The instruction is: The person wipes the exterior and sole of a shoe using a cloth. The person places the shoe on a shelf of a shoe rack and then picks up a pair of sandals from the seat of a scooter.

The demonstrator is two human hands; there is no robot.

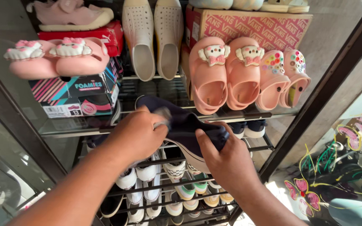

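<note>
A dark navy shoe (181, 125) with a pale sole is held in front of a shoe rack, between both hands. My left hand (137, 134) grips its upper left end, fingers curled over the top. My right hand (227, 161) clasps its right end from below, thumb pressed on the navy fabric. Behind the shoe, a glass shelf (252, 115) carries two pairs of pink clogs (227, 73), the left pair with white animal ornaments, the right pair (283, 77) with coloured studs.
White slip-on shoes (156, 37) hang at top centre. Pink sandals (55, 56) rest on stacked shoeboxes (76, 94) at left, and a red patterned box (252, 25) stands behind the clogs. Lower wire shelves (168, 188) hold several sneakers. A black frame post (319, 96) runs diagonally at right.
</note>
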